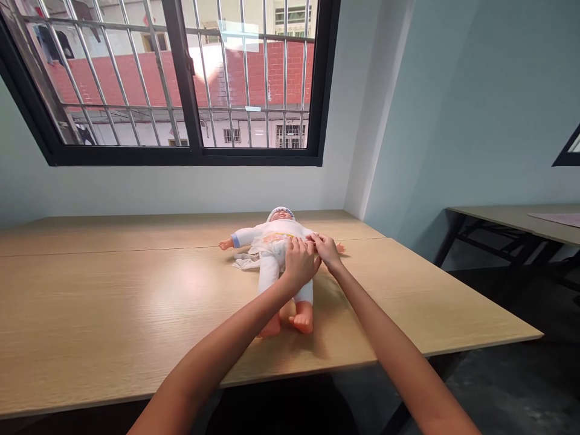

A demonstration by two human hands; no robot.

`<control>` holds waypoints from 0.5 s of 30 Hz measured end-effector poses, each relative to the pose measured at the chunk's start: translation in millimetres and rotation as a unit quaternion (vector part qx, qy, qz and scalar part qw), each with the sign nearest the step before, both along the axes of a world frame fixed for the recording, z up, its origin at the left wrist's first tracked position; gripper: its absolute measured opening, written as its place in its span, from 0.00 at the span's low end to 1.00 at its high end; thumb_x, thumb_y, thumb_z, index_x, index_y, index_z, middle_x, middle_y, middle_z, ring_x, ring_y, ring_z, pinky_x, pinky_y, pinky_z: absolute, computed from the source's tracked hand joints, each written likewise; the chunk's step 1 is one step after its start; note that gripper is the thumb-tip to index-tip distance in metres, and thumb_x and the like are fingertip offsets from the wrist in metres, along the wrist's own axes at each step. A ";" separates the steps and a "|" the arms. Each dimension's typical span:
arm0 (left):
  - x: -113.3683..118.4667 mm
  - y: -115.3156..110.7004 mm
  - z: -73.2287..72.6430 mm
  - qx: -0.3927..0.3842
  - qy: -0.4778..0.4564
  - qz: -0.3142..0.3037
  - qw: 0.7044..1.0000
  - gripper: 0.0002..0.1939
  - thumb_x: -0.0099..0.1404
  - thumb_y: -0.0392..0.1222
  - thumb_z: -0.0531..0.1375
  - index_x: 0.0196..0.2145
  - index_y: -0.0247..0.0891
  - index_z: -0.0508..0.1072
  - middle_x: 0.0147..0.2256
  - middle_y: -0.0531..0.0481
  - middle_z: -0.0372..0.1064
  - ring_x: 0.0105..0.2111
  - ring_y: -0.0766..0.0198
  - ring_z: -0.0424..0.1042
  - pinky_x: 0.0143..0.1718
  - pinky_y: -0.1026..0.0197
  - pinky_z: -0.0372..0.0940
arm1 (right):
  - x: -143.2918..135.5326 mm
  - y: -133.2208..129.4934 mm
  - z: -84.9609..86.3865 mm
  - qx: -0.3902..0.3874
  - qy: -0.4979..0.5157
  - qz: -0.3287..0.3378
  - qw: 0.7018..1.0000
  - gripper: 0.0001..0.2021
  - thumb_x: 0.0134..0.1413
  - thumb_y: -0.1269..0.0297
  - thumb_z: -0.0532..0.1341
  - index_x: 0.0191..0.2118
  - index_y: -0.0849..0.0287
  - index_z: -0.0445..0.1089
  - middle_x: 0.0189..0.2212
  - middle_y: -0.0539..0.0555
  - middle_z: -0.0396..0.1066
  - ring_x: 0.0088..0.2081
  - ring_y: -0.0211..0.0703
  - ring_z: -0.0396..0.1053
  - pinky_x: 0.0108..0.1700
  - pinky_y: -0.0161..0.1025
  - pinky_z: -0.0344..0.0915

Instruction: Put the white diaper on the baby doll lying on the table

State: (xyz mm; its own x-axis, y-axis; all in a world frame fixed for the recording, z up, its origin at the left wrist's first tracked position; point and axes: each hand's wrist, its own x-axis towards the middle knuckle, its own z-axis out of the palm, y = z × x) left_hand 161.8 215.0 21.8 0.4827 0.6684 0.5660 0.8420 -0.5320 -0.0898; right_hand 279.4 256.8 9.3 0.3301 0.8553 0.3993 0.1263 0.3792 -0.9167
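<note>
A baby doll in white clothes and a white cap lies on its back on the wooden table, bare feet towards me. Around its hips is a white diaper with a faint print; one loose side flap spreads onto the table at the left. My left hand lies over the diaper's front, fingers stretched out on it. Beside it, my right hand has thumb and fingers pinched together at the diaper's right edge. The edge in that pinch is mostly hidden by my fingers.
The table's front edge runs close below the doll's feet. Behind the table is a wall with a barred, dark-framed window. Another table stands to the right, with a pale pink sheet on it.
</note>
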 end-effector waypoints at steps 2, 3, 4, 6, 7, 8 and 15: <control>-3.0 0.7 -0.9 0.006 -0.006 -0.011 1.000 0.25 0.70 0.46 0.51 0.57 0.24 0.66 0.51 0.29 0.71 0.55 0.42 0.67 0.57 0.43 0.57 | 0.0 0.2 -0.4 0.004 -0.006 0.010 1.000 0.15 0.46 0.52 0.60 0.28 0.59 0.74 0.32 0.55 0.77 0.38 0.46 0.73 0.44 0.40 0.69; -4.8 0.6 -1.4 0.011 -0.005 -0.020 1.000 0.24 0.70 0.45 0.50 0.56 0.25 0.68 0.50 0.30 0.71 0.54 0.43 0.68 0.56 0.44 0.58 | 0.4 0.6 -0.9 0.004 -0.007 0.014 1.000 0.14 0.45 0.53 0.60 0.29 0.59 0.74 0.32 0.54 0.77 0.38 0.46 0.73 0.45 0.41 0.69; -6.8 0.1 -1.9 0.017 -0.002 -0.030 0.999 0.23 0.70 0.45 0.50 0.55 0.26 0.68 0.49 0.31 0.72 0.53 0.44 0.69 0.56 0.44 0.59 | 1.0 1.3 -1.5 0.005 -0.009 0.017 1.000 0.13 0.45 0.54 0.59 0.29 0.59 0.74 0.32 0.54 0.77 0.38 0.46 0.73 0.45 0.41 0.69; -11.0 -1.9 -2.4 0.029 0.008 -0.052 0.998 0.20 0.70 0.43 0.50 0.52 0.27 0.70 0.48 0.32 0.73 0.51 0.45 0.70 0.55 0.45 0.60 | 2.3 3.0 -3.2 0.005 -0.012 0.023 1.000 0.12 0.45 0.57 0.59 0.30 0.59 0.74 0.30 0.53 0.76 0.36 0.45 0.73 0.46 0.43 0.69; -13.0 -3.2 -2.3 0.034 0.015 -0.063 0.997 0.19 0.70 0.42 0.50 0.51 0.28 0.71 0.48 0.33 0.73 0.51 0.46 0.71 0.54 0.45 0.61 | 2.8 3.7 -4.2 0.006 -0.014 0.025 1.000 0.11 0.45 0.58 0.59 0.31 0.59 0.73 0.30 0.53 0.76 0.36 0.45 0.73 0.46 0.43 0.69; -14.9 -4.6 -2.1 0.038 0.022 -0.073 0.996 0.18 0.70 0.42 0.50 0.49 0.28 0.72 0.48 0.33 0.73 0.50 0.47 0.71 0.53 0.46 0.61 | 3.1 4.2 -5.0 0.008 -0.019 0.026 0.999 0.11 0.44 0.59 0.59 0.31 0.59 0.73 0.30 0.53 0.76 0.36 0.45 0.73 0.46 0.43 0.69; -23.8 -7.5 -4.3 0.040 0.004 -0.110 0.993 0.11 0.69 0.40 0.52 0.38 0.34 0.73 0.45 0.37 0.74 0.48 0.49 0.71 0.53 0.47 0.61 | 2.9 0.6 -4.6 0.035 -0.101 0.040 0.993 0.11 0.42 0.63 0.63 0.35 0.60 0.74 0.38 0.58 0.77 0.40 0.48 0.75 0.48 0.46 0.71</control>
